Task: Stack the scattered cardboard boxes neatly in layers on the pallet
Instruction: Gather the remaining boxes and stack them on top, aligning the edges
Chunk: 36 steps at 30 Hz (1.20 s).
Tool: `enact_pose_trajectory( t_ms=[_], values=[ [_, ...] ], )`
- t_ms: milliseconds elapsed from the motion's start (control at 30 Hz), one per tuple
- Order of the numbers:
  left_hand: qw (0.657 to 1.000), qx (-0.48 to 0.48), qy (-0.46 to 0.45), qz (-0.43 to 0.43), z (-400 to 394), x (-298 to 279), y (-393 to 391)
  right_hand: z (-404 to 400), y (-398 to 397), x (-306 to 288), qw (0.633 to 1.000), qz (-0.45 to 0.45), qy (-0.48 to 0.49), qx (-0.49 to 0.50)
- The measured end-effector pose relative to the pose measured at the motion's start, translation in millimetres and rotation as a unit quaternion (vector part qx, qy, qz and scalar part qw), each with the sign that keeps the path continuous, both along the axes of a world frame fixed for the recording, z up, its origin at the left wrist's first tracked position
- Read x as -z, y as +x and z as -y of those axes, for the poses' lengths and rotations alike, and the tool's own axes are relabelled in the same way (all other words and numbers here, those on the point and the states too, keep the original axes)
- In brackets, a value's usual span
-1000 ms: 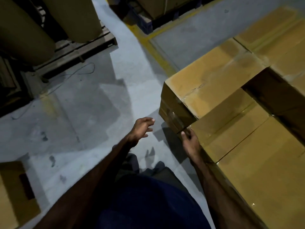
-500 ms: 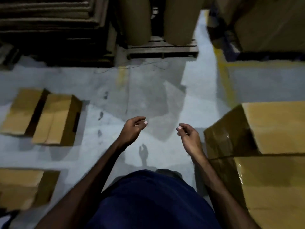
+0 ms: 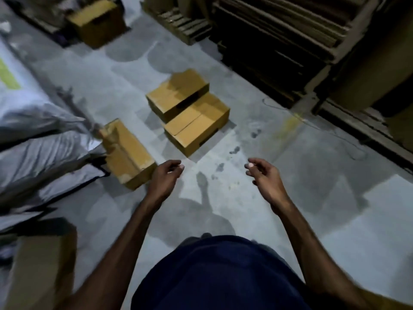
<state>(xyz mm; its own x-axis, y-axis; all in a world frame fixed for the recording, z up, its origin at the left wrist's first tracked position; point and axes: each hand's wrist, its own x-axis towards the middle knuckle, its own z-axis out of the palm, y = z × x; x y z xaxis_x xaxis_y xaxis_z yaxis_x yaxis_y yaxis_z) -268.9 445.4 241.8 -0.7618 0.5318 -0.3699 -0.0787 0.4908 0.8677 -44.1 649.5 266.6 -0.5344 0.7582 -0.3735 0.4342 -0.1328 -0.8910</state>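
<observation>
Three brown cardboard boxes lie on the grey concrete floor ahead of me. One box (image 3: 127, 154) is nearest, just left of my left hand (image 3: 166, 176). Two more sit side by side farther off: a near one (image 3: 196, 125) and a far one (image 3: 177, 93). A fourth box (image 3: 97, 21) stands at the far left. My right hand (image 3: 262, 177) hangs over bare floor. Both hands are held out in front with loosely curled fingers and hold nothing. The pallet with its stacked boxes is out of view.
Grey-white sacks (image 3: 33, 139) are piled along the left. A brown box corner (image 3: 38, 269) sits at the lower left. Dark stacks of flat cardboard on pallets (image 3: 301, 41) fill the right and back. A thin wire (image 3: 312, 124) lies on the floor at right.
I have turned left, away from the stacked boxes, which left the view. My right hand came off the stack. The scattered floor boxes now lie straight ahead.
</observation>
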Motion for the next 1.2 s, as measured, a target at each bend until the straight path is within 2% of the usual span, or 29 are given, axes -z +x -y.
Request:
enact_pose_trajectory(
  t_ms=[200,567,900,1100,1200],
  values=[
    [0.998,-0.059,0.015,0.018,-1,12,-54,-20,-78,6,0.996,0.031,0.019,-0.076],
    [0.997,-0.073,-0.017,-0.009,-91,6,-181,-120,-232,45,0.995,0.037,-0.01,-0.096],
    [0.998,-0.029,-0.063,0.012,-189,17,-299,-207,-362,84,0.987,0.095,-0.029,-0.129],
    [0.994,-0.004,-0.1,0.048,-230,59,-389,-239,-427,109,0.98,0.141,-0.067,-0.127],
    [0.989,0.049,-0.127,0.055,-254,92,-441,-254,-458,138,0.98,0.163,-0.072,-0.085]
  ],
)
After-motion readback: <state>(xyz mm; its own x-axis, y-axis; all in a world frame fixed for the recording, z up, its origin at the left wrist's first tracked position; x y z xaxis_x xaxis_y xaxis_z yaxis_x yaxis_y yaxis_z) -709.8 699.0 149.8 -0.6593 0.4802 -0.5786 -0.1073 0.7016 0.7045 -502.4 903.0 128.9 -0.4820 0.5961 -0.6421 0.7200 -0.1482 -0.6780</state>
